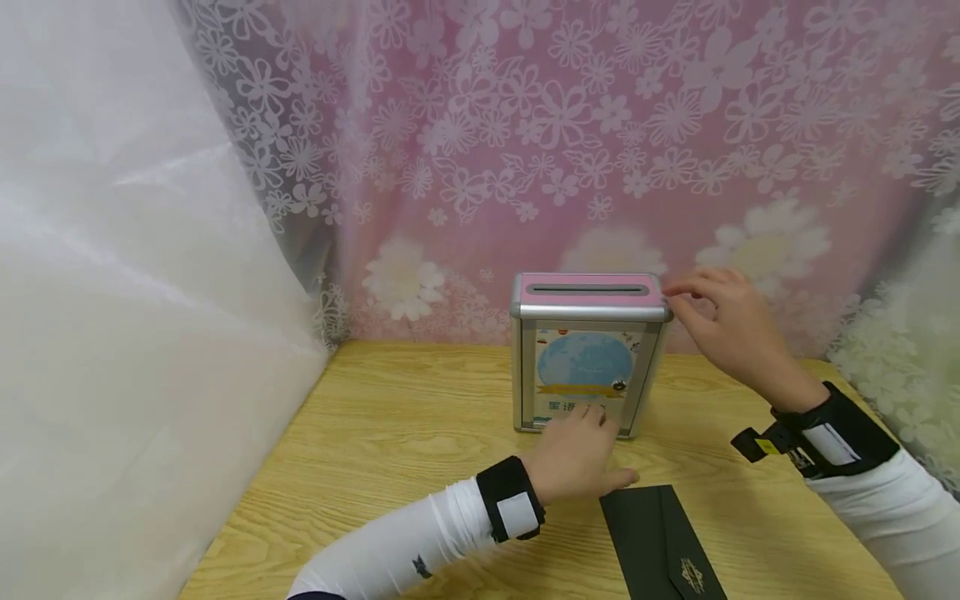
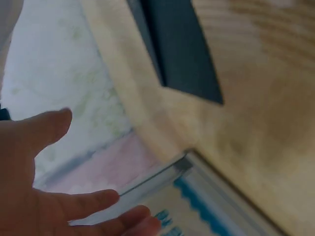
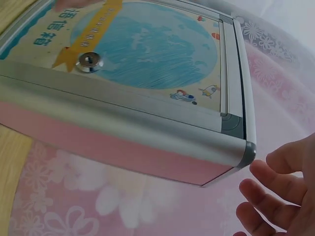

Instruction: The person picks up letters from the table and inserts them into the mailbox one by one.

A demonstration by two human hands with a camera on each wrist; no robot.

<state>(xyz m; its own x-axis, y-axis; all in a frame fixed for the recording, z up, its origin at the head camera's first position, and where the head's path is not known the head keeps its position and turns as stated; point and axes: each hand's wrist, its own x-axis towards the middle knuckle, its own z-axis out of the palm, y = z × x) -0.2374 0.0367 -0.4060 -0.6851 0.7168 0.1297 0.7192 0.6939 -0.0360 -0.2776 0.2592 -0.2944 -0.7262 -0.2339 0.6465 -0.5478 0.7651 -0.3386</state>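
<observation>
A pink letter box (image 1: 585, 362) with silver metal edges stands upright on the table, a slot (image 1: 587, 290) along its top. Its front carries a blue globe picture, and a round lock (image 3: 89, 62) shows in the right wrist view. My left hand (image 1: 573, 458) reaches low before the front panel, fingers extended and thumb out to the side, holding nothing. At the box's upper right corner is my right hand (image 1: 731, 325), its loosely bent fingertips right by the metal edge. A dark envelope (image 1: 645, 533) with a gold emblem lies nearer me, just below the left thumb.
The wood-grain table (image 1: 390, 417) carries the box and envelope. Behind it hangs a pink flowered curtain (image 1: 465, 167), close to the box. White sheeting (image 1: 135, 292) bounds the left side, and pale floral cloth (image 1: 892, 350) hangs at the right.
</observation>
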